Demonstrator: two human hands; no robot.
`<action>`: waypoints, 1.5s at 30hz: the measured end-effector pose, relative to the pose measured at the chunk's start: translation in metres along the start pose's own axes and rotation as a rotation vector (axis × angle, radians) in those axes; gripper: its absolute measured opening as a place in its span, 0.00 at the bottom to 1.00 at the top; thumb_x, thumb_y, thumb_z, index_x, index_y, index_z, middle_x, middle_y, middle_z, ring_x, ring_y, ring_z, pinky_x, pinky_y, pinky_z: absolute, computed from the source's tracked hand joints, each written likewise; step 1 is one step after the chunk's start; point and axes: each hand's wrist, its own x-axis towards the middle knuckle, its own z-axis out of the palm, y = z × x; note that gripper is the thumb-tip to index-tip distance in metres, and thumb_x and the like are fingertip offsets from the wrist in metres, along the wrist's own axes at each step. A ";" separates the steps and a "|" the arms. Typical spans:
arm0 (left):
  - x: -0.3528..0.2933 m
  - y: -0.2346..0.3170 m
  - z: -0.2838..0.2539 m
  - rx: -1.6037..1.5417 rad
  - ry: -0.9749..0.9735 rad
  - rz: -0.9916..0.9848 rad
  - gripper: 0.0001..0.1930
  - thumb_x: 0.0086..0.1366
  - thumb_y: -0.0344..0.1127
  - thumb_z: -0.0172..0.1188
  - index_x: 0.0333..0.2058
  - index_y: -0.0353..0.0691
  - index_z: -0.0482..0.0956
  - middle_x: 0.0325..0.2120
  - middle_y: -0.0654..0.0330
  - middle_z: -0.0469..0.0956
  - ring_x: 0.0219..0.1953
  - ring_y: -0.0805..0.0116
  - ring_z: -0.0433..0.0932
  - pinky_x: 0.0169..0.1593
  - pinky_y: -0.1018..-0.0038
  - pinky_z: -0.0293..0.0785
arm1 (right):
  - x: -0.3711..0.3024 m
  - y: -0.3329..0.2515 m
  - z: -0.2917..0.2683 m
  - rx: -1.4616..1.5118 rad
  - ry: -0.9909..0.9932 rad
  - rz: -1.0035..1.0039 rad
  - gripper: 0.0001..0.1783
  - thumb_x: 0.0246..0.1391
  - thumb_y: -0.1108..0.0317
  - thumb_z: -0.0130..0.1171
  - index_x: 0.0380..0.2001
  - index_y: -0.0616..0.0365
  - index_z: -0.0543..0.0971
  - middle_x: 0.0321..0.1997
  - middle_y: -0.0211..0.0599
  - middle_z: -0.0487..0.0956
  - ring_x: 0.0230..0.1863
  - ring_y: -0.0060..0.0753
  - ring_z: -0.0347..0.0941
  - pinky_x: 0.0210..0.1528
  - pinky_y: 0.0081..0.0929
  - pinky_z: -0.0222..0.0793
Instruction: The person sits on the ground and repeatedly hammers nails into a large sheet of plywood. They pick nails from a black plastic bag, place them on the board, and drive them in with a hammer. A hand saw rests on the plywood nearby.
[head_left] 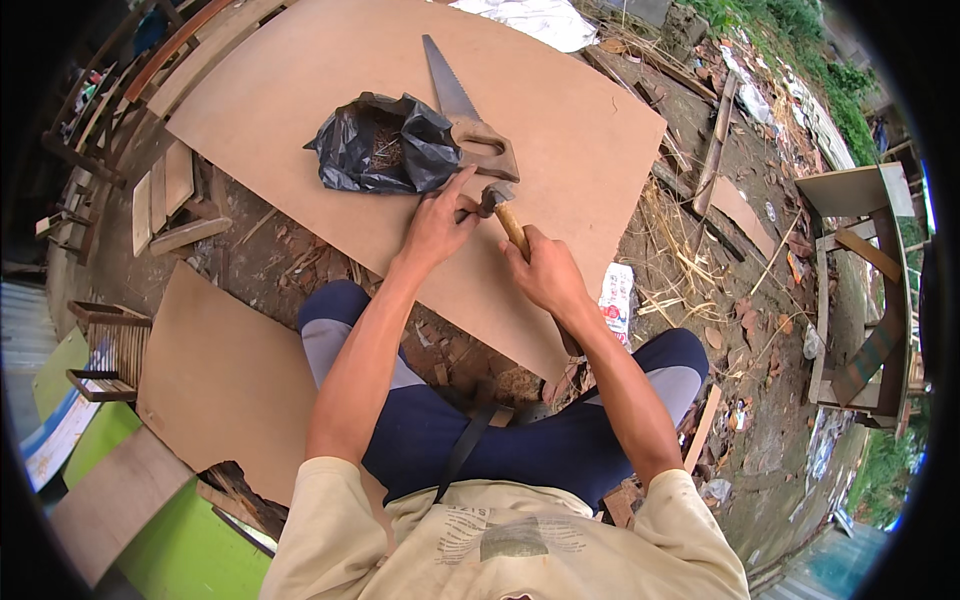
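My right hand point(547, 273) is wrapped round the wooden handle of a hammer point(512, 228), whose dark metal head lies low over the brown board point(570, 110). Close to that head, my left hand point(438, 222) is pinched near the board's surface. Whatever its fingertips hold is too small and dark to make out. Just beyond the left fingers lies a handsaw point(452, 85), its wooden grip toward me and its toothed blade pointing away. Left of the saw grip, a black plastic bag point(350, 155) sits rolled open with many nails point(388, 145) inside.
A second brown board point(215, 350) leans at my left, near a slatted wooden piece point(110, 350). Wood offcuts point(175, 195) lie beyond it. On the right, the ground holds straw point(680, 275), planks point(715, 150) and litter, with a wooden frame point(865, 300) farther out.
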 end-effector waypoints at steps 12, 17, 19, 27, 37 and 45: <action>-0.002 -0.002 0.001 0.051 0.056 0.054 0.36 0.59 0.26 0.68 0.66 0.35 0.66 0.34 0.55 0.87 0.41 0.53 0.86 0.49 0.62 0.78 | -0.007 -0.009 -0.005 0.098 0.118 -0.005 0.19 0.65 0.57 0.57 0.37 0.68 0.74 0.21 0.64 0.77 0.27 0.70 0.77 0.32 0.57 0.71; -0.003 -0.002 0.003 0.005 0.031 0.007 0.36 0.59 0.26 0.68 0.66 0.36 0.66 0.36 0.55 0.88 0.41 0.54 0.86 0.48 0.62 0.79 | -0.003 0.004 0.002 -0.029 0.078 -0.025 0.19 0.65 0.57 0.57 0.36 0.67 0.74 0.21 0.65 0.77 0.28 0.70 0.77 0.33 0.58 0.71; -0.001 -0.004 0.001 0.004 0.037 0.009 0.36 0.59 0.26 0.68 0.66 0.37 0.67 0.36 0.55 0.88 0.41 0.54 0.86 0.49 0.62 0.79 | -0.002 0.000 0.000 0.003 0.103 -0.029 0.19 0.64 0.57 0.57 0.36 0.67 0.74 0.22 0.65 0.78 0.28 0.70 0.77 0.33 0.58 0.71; -0.005 -0.005 0.003 0.049 0.053 0.049 0.36 0.59 0.27 0.68 0.66 0.39 0.67 0.36 0.56 0.88 0.43 0.57 0.86 0.49 0.65 0.79 | -0.004 0.010 0.000 -0.032 0.072 -0.049 0.19 0.65 0.57 0.56 0.37 0.68 0.73 0.21 0.63 0.78 0.27 0.69 0.77 0.32 0.58 0.71; -0.015 -0.005 0.009 0.315 0.145 0.148 0.10 0.59 0.32 0.68 0.41 0.43 0.85 0.45 0.65 0.84 0.55 0.62 0.76 0.60 0.61 0.67 | -0.006 0.007 -0.002 0.061 0.123 0.015 0.19 0.65 0.57 0.57 0.38 0.68 0.74 0.19 0.62 0.77 0.26 0.70 0.77 0.31 0.57 0.70; -0.013 -0.004 0.010 0.321 0.114 0.041 0.05 0.59 0.34 0.69 0.34 0.47 0.88 0.43 0.70 0.84 0.55 0.65 0.74 0.60 0.61 0.62 | -0.003 -0.004 -0.009 0.047 0.096 -0.011 0.19 0.65 0.57 0.58 0.38 0.67 0.74 0.21 0.62 0.78 0.28 0.69 0.78 0.33 0.56 0.71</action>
